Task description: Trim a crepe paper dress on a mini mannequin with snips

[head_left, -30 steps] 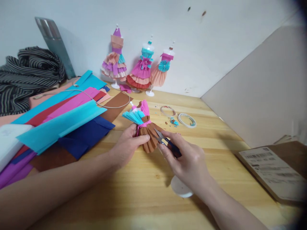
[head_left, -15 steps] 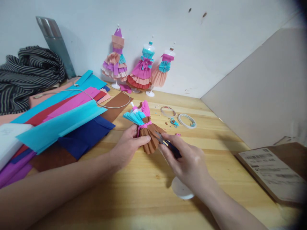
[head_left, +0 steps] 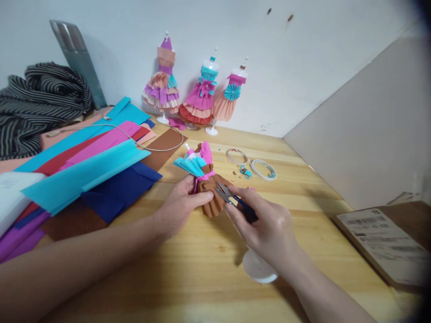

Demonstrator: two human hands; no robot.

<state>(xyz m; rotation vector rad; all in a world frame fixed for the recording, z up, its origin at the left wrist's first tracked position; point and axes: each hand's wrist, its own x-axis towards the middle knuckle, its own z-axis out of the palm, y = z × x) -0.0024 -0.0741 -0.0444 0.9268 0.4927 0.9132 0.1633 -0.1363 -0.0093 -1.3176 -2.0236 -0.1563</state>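
Note:
My left hand (head_left: pixel 183 202) grips a small dress form (head_left: pixel 191 154) at the waist, its thumb on the skirt. The form lies tilted and wears a paper dress with a pleated brown skirt (head_left: pixel 212 204), a pink sash and top, and a turquoise pleated fan (head_left: pixel 190 166) at the side. In my right hand (head_left: pixel 266 220) is a pair of dark-handled thread snips (head_left: pixel 240 202); their two blades stand apart over the brown skirt. Whether paper lies between the blades is hard to tell. The form's white round base (head_left: pixel 259 268) shows below my right hand.
Three dressed forms (head_left: pixel 198 98) stand along the wall. Coloured paper sheets (head_left: pixel 87 175) with a cable over them lie at left, near a striped cloth (head_left: pixel 43 107) and a flask (head_left: pixel 81 67). Tape rolls (head_left: pixel 263 170) and scraps sit beyond my hands; a cardboard box (head_left: pixel 384 242) is at right.
The snips' blades have spread wider over the brown skirt. My hands and the dress form stay almost in place, and the view has shifted slightly.

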